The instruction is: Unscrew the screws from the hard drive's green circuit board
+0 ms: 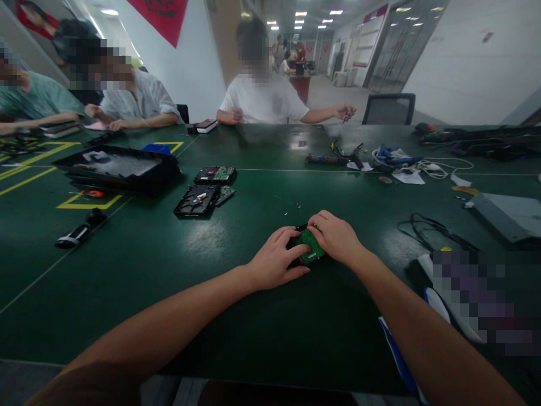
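A hard drive (311, 255) with a green circuit board facing up is on the green table, between my two hands. My left hand (279, 256) is closed around its left side, thumb lying across the board. At the right and far edge, my right hand (336, 237) has its fingers bent against the drive, covering that corner. A small yellow and dark bit shows by the right fingertips, too small to name. Just beyond the hands, a few tiny metallic pieces (298, 206) lie on the table.
Left of centre are another opened drive (196, 202), a drive with a board (215, 175) and a black tray (122, 166). A black-and-white cylindrical object (74, 235) lies farther left. Cables (426, 231) and a grey metal box (507, 217) occupy the right. People sit across the table.
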Tool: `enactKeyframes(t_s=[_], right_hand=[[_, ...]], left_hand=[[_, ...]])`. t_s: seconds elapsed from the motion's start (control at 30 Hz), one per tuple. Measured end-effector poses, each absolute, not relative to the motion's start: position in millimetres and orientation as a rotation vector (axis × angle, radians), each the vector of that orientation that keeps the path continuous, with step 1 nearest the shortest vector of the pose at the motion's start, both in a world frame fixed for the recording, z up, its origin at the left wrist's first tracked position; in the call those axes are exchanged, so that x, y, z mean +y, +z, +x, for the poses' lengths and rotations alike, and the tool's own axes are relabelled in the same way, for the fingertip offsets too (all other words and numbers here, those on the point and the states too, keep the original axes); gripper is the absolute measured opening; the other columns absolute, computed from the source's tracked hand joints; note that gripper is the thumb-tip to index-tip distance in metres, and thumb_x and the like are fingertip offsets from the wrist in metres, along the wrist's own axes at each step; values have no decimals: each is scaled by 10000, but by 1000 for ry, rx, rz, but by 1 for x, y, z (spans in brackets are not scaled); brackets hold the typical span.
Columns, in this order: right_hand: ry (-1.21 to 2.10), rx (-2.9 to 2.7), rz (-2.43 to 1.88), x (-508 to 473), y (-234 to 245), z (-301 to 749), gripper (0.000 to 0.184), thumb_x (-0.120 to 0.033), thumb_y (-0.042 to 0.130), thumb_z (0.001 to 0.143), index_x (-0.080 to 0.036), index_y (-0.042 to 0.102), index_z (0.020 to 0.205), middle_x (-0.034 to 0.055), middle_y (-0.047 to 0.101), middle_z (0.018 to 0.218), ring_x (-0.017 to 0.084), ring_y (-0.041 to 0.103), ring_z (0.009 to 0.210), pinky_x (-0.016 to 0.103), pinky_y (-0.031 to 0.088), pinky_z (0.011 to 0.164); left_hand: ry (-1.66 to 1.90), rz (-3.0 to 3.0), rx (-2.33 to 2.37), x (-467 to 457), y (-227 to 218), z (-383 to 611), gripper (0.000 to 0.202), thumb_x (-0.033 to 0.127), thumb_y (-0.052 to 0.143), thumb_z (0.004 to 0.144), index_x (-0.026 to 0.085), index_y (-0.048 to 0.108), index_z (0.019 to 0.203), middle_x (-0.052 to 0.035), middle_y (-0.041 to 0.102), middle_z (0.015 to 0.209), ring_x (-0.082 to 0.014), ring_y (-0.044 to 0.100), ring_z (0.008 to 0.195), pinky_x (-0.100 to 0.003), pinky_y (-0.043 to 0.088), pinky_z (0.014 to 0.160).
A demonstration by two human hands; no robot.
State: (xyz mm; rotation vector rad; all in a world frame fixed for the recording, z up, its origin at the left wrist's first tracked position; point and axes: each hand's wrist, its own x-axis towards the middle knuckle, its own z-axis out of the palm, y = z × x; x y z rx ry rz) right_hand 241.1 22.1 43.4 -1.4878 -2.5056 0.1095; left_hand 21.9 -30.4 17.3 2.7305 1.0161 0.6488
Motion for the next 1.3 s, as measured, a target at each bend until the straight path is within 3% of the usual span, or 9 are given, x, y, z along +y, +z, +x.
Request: enactKeyframes(t_s=[0.33,0.8,1.17,1.3], right_hand=[[101,-2540,-1462,22,43,239,260,-326,458,1045,-234,701,1061,74,644,1114,189,650,878,306,450,699],[211,-2527,-1351,21,42,246,239,-230,505,990,-205,709,1111,85,657,1139,200,660,975,336,514,870],[128,-2594,-1424,15,48,243,277,-289,490,1005,-219,719,1146,95,661,1123,204,663,903,314,496,753],[141,-2617,-1370,17,48,244,285,-315,496,1009,-230,733,1144,85,677,1047,208,662,905,320,499,786]], left_hand=[[677,2722,1036,-29,13,23,562,464,712,896,211,554,1373,-165,474,1416,-365,435,1370,-586,415,1143],[687,2699,1033,-29,14,22,571,460,711,896,238,534,1391,-156,471,1421,-369,450,1347,-595,442,1111],[687,2695,1026,-29,15,22,577,464,712,892,226,542,1389,-165,475,1412,-370,455,1335,-582,454,1097],[695,2685,1021,-28,14,22,576,465,710,892,237,540,1394,-161,476,1415,-372,455,1338,-590,453,1096]])
